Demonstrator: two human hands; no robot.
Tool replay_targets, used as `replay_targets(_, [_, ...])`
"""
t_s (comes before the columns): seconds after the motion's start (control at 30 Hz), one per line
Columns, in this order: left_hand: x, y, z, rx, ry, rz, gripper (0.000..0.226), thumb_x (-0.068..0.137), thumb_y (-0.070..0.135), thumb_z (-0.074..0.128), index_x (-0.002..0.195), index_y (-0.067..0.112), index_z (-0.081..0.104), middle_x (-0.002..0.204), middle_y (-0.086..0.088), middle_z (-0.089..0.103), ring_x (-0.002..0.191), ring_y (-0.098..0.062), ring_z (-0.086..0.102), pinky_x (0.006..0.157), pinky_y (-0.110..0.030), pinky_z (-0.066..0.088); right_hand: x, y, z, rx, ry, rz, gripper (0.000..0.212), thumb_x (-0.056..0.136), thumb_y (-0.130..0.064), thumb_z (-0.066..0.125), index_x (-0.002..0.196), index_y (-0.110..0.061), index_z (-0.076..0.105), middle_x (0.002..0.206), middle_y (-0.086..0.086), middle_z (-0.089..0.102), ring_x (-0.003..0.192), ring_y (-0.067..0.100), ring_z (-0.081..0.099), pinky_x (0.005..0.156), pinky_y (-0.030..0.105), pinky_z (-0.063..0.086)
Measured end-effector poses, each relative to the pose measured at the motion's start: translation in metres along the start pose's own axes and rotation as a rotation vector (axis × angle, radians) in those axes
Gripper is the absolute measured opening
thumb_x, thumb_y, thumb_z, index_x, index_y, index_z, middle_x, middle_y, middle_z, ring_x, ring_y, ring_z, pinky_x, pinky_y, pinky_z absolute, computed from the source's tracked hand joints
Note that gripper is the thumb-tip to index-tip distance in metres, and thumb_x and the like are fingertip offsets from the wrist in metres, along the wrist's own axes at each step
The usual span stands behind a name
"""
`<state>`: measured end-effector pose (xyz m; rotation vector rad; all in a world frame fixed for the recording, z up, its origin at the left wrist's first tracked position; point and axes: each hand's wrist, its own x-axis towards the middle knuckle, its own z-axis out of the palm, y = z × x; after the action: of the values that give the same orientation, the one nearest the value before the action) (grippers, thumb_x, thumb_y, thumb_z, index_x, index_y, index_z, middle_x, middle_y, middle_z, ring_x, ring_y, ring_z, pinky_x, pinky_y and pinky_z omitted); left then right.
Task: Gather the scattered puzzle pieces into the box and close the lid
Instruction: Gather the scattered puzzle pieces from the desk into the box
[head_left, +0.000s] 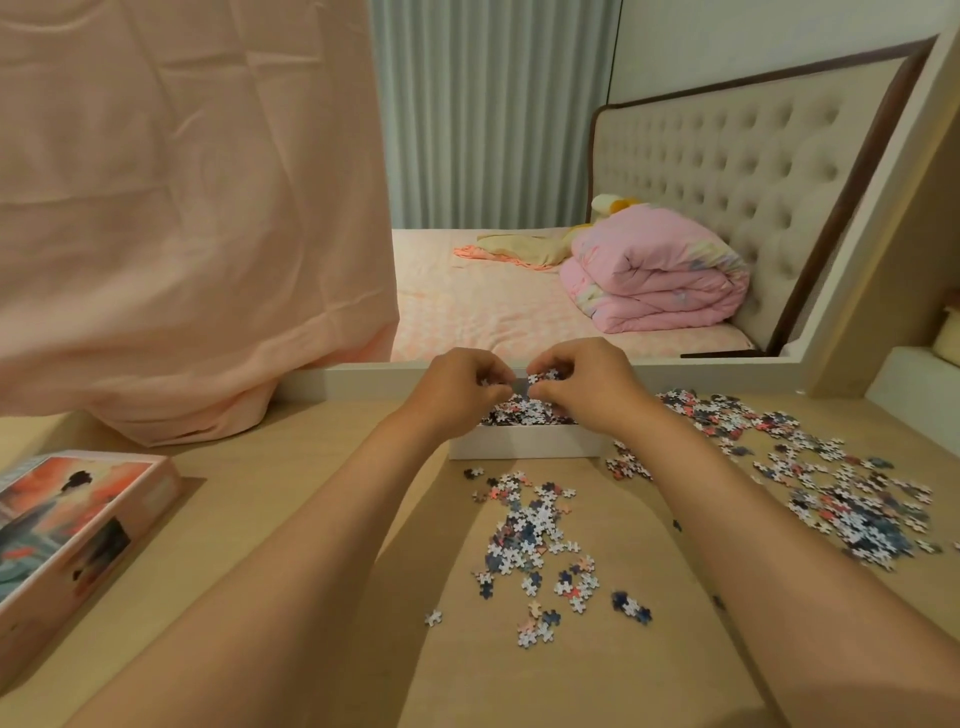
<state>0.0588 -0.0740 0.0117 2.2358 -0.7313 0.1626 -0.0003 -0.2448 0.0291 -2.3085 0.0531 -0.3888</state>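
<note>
Several pieces (543, 375) sit between fingertips (498, 374) (over box (524, 447)).

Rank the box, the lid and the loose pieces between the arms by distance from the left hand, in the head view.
1. Box, directly under the left hand.
2. Pieces, centre, nearer the person.
3. Lid, far left of the table.

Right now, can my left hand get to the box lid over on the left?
Probably yes: only bare tabletop lies between the left hand and the box lid, though it's pinching puzzle pieces at the moment.
</note>
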Motion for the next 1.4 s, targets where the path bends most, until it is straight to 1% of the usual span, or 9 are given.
replay_targets(0.27, [0.003, -0.019, 0.006, 0.055, -0.013, 0.055, 0.022, 0.095, 0.01, 0.058, 0.105, 0.021, 0.075, 0.099, 0.004, 0.073, 0.084, -0.004, 0.063, 0.077, -0.017, 0.048, 0.01, 0.025, 0.018, -0.145, -0.12, -0.018, 0.024, 0.098, -0.011, 0.059, 0.114, -0.019, 0.075, 0.116, 0.0, 0.073, 0.11, 0.015, 0.064, 0.09, 0.022, 0.043])
replay_targets(0.37, [-0.003, -0.02, 0.003, 0.084, 0.002, 0.077, 0.024, 0.096, 0.011, 0.056, 0.105, 0.023, 0.074, 0.099, 0.008, 0.071, 0.078, 0.003, 0.059, 0.07, -0.009, 0.041, 0.008, 0.025, 0.018, -0.132, -0.096, -0.036, 0.028, 0.095, -0.004, 0.059, 0.111, -0.019, 0.076, 0.114, 0.0, 0.074, 0.106, 0.012, 0.065, 0.089, 0.02, 0.043])
replay_targets(0.63, [-0.051, -0.009, 0.0, 0.119, 0.113, 0.252, 0.02, 0.09, 0.012, 0.058, 0.098, 0.024, 0.071, 0.092, 0.012, 0.059, 0.081, -0.006, 0.056, 0.073, -0.025, 0.047, -0.017, 0.008, 0.007, -0.14, -0.082, -0.144, 0.025, 0.094, -0.01, 0.061, 0.103, -0.026, 0.078, 0.093, -0.015, 0.068, 0.076, -0.011, 0.055, 0.064, 0.001, 0.037])
replay_targets(0.77, [-0.069, -0.007, 0.003, 0.271, -0.18, 0.171, 0.025, 0.093, 0.024, 0.056, 0.112, 0.03, 0.07, 0.107, 0.012, 0.063, 0.097, -0.008, 0.058, 0.084, -0.033, 0.051, -0.043, 0.004, 0.012, -0.281, -0.354, -0.109, 0.023, 0.095, -0.018, 0.062, 0.11, -0.029, 0.076, 0.094, -0.015, 0.071, 0.078, -0.009, 0.061, 0.07, 0.01, 0.043])
replay_targets(0.9, [-0.083, -0.011, 0.01, 0.346, -0.304, 0.119, 0.04, 0.093, 0.033, 0.057, 0.133, 0.026, 0.059, 0.133, 0.006, 0.053, 0.122, -0.013, 0.047, 0.103, -0.036, 0.042, -0.061, 0.011, 0.026, -0.517, -0.496, -0.094, 0.035, 0.099, -0.013, 0.05, 0.126, -0.03, 0.064, 0.119, -0.001, 0.059, 0.108, 0.021, 0.057, 0.094, 0.035, 0.048])
replay_targets(1.1, [-0.094, -0.004, 0.009, 0.255, -0.37, 0.141, 0.035, 0.091, 0.037, 0.061, 0.122, 0.024, 0.068, 0.12, 0.007, 0.06, 0.109, -0.01, 0.055, 0.099, -0.03, 0.043, -0.078, 0.008, 0.018, -0.473, -0.527, -0.07, 0.045, 0.1, -0.009, 0.044, 0.128, -0.037, 0.064, 0.12, -0.003, 0.055, 0.107, 0.021, 0.056, 0.095, 0.039, 0.048])
replay_targets(1.2, [-0.098, -0.003, 0.004, 0.186, -0.423, 0.1, 0.059, 0.079, 0.055, 0.071, 0.131, 0.031, 0.059, 0.126, 0.014, 0.053, 0.115, -0.005, 0.05, 0.103, -0.03, 0.042, -0.084, 0.004, 0.004, -0.431, -0.505, -0.056, 0.032, 0.099, -0.032, 0.055, 0.131, -0.034, 0.061, 0.129, -0.006, 0.054, 0.109, 0.013, 0.055, 0.098, 0.034, 0.046])
replay_targets(1.3, [-0.104, -0.002, 0.002, 0.289, -0.551, 0.036, 0.112, 0.057, 0.077, 0.074, 0.15, 0.031, 0.031, 0.144, 0.016, 0.031, 0.133, -0.004, 0.028, 0.115, -0.032, 0.029, -0.091, 0.0, -0.007, -0.541, -0.602, 0.034, 0.086, 0.075, -0.063, 0.073, 0.149, -0.034, 0.039, 0.142, -0.005, 0.038, 0.128, 0.018, 0.043, 0.106, 0.04, 0.041])
replay_targets(1.4, [-0.105, -0.002, 0.006, 0.368, -0.547, 0.109, 0.109, 0.06, 0.074, 0.074, 0.15, 0.027, 0.034, 0.14, 0.014, 0.033, 0.133, -0.007, 0.026, 0.115, -0.032, 0.029, -0.098, 0.0, -0.003, -0.656, -0.684, 0.11, 0.123, 0.05, -0.075, 0.08, 0.153, -0.037, 0.026, 0.147, -0.005, 0.028, 0.14, 0.023, 0.031, 0.111, 0.049, 0.037])
